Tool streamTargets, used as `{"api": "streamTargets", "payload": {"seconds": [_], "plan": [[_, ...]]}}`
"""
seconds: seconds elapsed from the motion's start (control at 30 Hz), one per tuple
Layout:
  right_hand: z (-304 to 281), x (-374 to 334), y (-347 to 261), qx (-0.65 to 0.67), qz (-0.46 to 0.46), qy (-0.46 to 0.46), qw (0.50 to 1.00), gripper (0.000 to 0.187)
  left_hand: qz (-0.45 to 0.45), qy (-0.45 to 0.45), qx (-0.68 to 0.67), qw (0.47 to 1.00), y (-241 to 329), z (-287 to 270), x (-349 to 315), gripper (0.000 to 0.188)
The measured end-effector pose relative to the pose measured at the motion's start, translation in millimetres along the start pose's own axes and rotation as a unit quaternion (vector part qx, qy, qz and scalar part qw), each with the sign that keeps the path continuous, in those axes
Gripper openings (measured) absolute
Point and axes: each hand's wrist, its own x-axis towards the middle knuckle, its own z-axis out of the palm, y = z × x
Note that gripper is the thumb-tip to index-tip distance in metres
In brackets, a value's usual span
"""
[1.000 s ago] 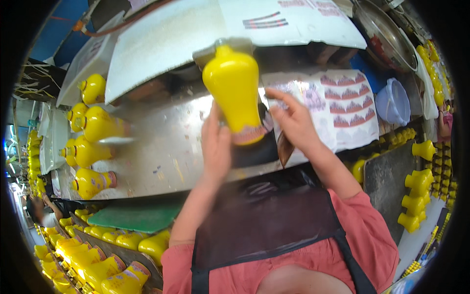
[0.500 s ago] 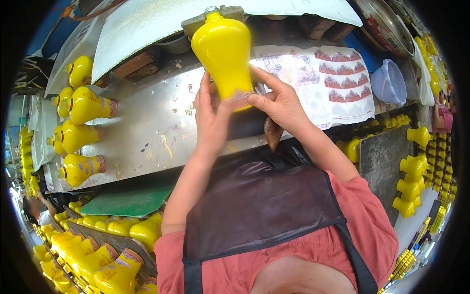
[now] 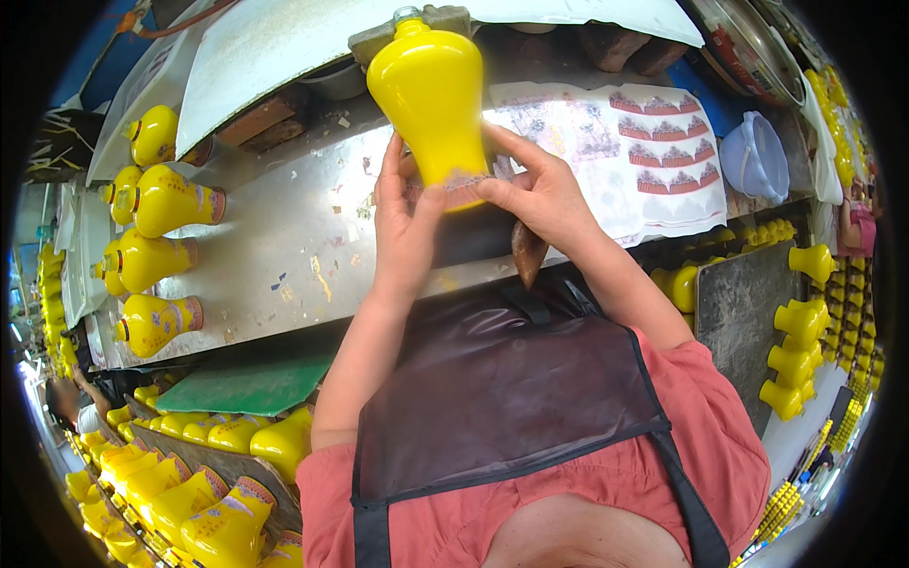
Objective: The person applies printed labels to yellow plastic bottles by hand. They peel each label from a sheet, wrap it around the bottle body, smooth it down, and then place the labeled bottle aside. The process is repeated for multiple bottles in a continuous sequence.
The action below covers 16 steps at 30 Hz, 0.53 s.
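A glossy yellow vase-shaped bottle (image 3: pixel 431 95) lies in front of me, its neck pointing away and resting on a grey block (image 3: pixel 453 21). A reddish, lace-like decal band (image 3: pixel 464 187) wraps round its narrow base. My left hand (image 3: pixel 405 213) is closed round the left side of that base, thumb on the band. From the right, my right hand (image 3: pixel 540 189) grips the base with its thumb on the band and fingers along the side. Beneath my right hand, a brown pointed piece (image 3: pixel 528 254) juts over the table's near edge; its kind is unclear.
Decal sheets (image 3: pixel 663 156) lie to the right, beside a pale blue bucket (image 3: pixel 755 156). Several decorated yellow bottles (image 3: pixel 175 201) lie at the table's left end. More bottles (image 3: pixel 227 521) fill racks at lower left, near a green board (image 3: pixel 246 381). The metal table (image 3: pixel 275 246) holds decal scraps.
Both hands stay on the base of the bottle. My left thumb has shifted slightly on the decal band; otherwise little differs.
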Motion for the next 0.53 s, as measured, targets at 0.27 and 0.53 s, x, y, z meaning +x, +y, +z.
{"api": "streamTargets", "payload": {"seconds": [0.27,0.53], "plan": [[-1,-1,-3,0.051,0.027,-0.007,0.998,0.064,-0.021,-0.014,0.018,1.0,1,-10,0,0.071],[1,-2,-9,0.015,0.021,0.005,1.0,0.067,-0.032,0.0,-0.018,0.999,10,3,1,0.075]]}}
